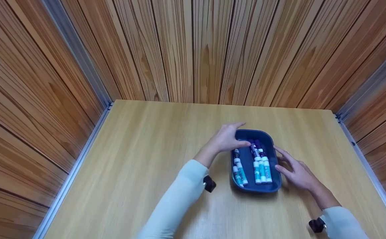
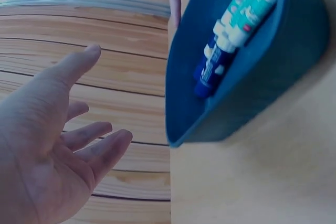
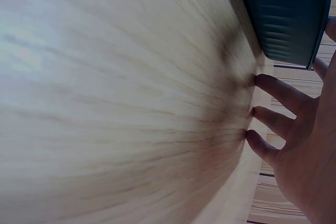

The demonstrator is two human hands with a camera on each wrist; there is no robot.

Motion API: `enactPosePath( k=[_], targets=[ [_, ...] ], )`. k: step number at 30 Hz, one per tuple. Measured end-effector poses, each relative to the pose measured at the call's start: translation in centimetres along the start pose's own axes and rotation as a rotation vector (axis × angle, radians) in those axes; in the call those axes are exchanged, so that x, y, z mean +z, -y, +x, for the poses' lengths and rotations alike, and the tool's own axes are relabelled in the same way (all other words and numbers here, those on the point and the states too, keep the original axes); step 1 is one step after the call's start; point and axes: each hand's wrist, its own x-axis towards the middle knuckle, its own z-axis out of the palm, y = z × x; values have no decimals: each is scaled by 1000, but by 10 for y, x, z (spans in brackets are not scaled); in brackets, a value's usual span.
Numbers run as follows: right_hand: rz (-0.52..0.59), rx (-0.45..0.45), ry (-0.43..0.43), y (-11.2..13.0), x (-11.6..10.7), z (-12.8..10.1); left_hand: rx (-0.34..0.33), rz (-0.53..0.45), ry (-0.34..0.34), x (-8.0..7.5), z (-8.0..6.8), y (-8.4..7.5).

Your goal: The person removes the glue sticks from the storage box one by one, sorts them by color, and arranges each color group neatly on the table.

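Observation:
A dark blue bin (image 1: 258, 188) stands right of the table's middle. In it lie small capped cylinders: teal-and-white ones (image 1: 262, 172) and dark blue or purple ones (image 1: 254, 151) in a right-hand group, others (image 1: 241, 172) along the left wall. My left hand (image 1: 227, 137), fingers spread and holding nothing, is at the bin's upper left; its thumb reaches over the rim. The left wrist view shows this hand (image 2: 58, 145) apart from the bin (image 2: 252, 93). My right hand (image 1: 297, 172) is by the right wall, thumb and a finger at the rim; firm contact is unclear.
The bin rests on a light wooden table (image 1: 139, 159). Wood-plank walls (image 1: 209, 49) enclose its back and sides, with metal rails (image 1: 76, 162) along the side edges. Dark wrist devices (image 1: 209, 183) sit by both light sleeves.

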Motion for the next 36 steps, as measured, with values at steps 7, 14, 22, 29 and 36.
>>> enactPosePath(
  k=[7, 14, 22, 29, 36],
  targets=[
    [2, -7, -8, -2, -1, -1, -32, -56, -5, 20, 8, -7],
    [-6, 1, -2, -2, -2, -1, -82, -126, -25, 38, 16, -6],
    [-8, -6, 4, -2, -1, 1, -88, -144, -31, 53, 22, -4],
    [-19, -36, -18, -2, 0, 2, -79, -186, -17, 67, 29, -4],
    [-25, -28, -16, -4, 1, 1, -136, -285, -61, 80, 29, -2]
  ],
)
